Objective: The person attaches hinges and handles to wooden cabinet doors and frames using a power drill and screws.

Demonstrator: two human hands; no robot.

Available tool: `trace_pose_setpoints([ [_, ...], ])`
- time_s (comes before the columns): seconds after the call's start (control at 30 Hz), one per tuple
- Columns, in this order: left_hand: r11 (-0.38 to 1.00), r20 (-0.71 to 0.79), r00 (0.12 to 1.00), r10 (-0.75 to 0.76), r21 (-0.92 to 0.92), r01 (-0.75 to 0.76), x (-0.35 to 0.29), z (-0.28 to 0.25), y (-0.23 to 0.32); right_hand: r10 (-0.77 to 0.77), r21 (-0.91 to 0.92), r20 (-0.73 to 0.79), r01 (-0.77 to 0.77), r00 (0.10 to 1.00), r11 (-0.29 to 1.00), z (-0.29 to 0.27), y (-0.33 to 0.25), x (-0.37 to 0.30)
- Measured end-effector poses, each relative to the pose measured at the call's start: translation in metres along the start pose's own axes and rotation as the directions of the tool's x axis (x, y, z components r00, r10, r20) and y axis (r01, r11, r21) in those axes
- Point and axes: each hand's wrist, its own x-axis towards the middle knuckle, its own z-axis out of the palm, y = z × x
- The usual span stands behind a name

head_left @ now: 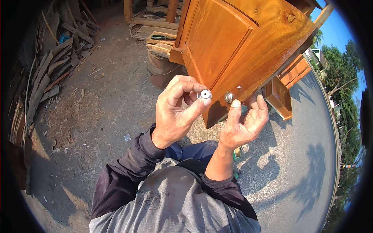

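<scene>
Between thumb and forefinger of my left hand is a small round silver metal piece with a dark hole in its middle. Just to its right, a round metal lock fitting sticks out of a varnished wooden door with a recessed panel. My right hand is closed at the lower edge of the door. Its thumb tip rests at or very near the fitting, and its curled fingers are partly hidden at the edge. A small hole shows above the fitting.
Scrap boards are heaped along the left. A rusty drum bears wood pieces and a dark-handled tool beyond my left hand. On the right, an open wooden box stands near the paved road.
</scene>
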Motion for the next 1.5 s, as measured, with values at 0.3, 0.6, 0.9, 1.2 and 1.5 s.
trace_pose_setpoints([
  [0.3, 0.645, 0.408, 0.801, -0.438, -0.478, 0.596, 0.008, 0.084, -0.029, -0.349, -0.395, 0.26, 0.429, 0.9, 0.813, -0.042, 0.017, 0.011],
  [0.6, 0.68, 0.492, 0.686, -0.536, -0.229, 0.697, -0.028, 0.052, -0.082, -0.253, -0.419, 0.068, 0.258, 0.965, 0.871, -0.06, 0.041, 0.033],
  [0.9, 0.185, 0.56, 0.527, -0.639, -0.553, 0.812, -0.043, 0.106, -0.141, -0.249, -0.519, 0.083, 0.255, 0.965, 0.816, -0.068, 0.053, 0.046],
  [1.2, 0.063, 0.555, 0.551, -0.623, -0.667, 0.742, 0.0, 0.158, -0.211, -0.352, -0.602, 0.088, 0.331, 0.932, 0.727, -0.059, 0.098, 0.11],
  [1.5, 0.002, 0.605, 0.546, -0.579, -0.669, 0.743, 0.013, 0.171, -0.238, -0.418, -0.752, 0.231, 0.434, 0.879, 0.497, -0.057, 0.141, 0.128],
])
